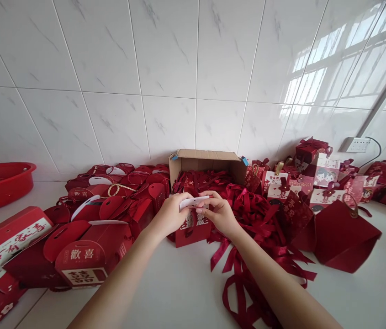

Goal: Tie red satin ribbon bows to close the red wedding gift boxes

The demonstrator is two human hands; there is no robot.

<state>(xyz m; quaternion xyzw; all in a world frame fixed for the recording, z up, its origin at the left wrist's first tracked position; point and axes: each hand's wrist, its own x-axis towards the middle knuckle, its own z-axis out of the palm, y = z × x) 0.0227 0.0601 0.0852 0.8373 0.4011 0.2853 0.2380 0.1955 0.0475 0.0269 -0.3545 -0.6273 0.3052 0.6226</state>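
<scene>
Both my hands are at the top of a small red gift box (pixel 193 236), near the middle of the counter. My left hand (pixel 173 212) is closed on the left end of its white top flap (pixel 193 201). At the right end of the flap, my right hand (pixel 220 214) pinches with thumb and fingers. A dark red ribbon hangs down the front of the box below my fingers. Just to the right lies a heap of loose red satin ribbons (pixel 257 219). The box's upper front is partly hidden by my fingers.
An open cardboard box (pixel 209 155) with red ribbons stands against the tiled wall. Many red gift boxes (pixel 86 249) crowd the left, beside a red plastic basin (pixel 4 187). More boxes (pixel 345 233) stand at the right, below a power socket (pixel 356 145).
</scene>
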